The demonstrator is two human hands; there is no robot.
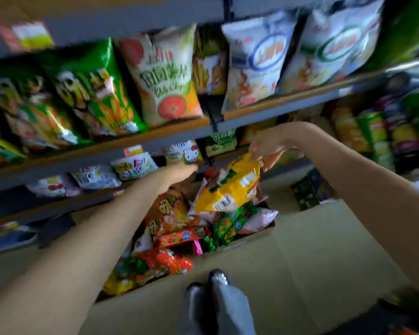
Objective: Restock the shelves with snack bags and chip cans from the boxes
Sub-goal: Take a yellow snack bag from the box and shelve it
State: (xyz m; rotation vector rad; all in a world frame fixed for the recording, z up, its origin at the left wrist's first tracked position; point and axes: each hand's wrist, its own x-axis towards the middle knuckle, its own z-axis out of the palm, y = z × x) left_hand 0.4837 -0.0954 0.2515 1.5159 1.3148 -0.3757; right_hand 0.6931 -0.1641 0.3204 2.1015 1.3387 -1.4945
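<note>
My right hand (266,147) pinches the top edge of a yellow snack bag (230,187), which hangs above an open cardboard box (259,234) full of colourful snack bags. My left hand (179,171) reaches forward over the box toward the low shelf; its fingers look extended with nothing in them, though blur hides detail. The upper shelf (155,134) carries green, white and orange bags standing upright. Small white bags (133,165) lie on the lower shelf.
Chip cans (373,134) stand in rows on the right-hand shelf. A second closed cardboard box (324,250) sits in front of me, with my shoes (215,279) beside it. A dark carton (307,189) stands on the floor at the right.
</note>
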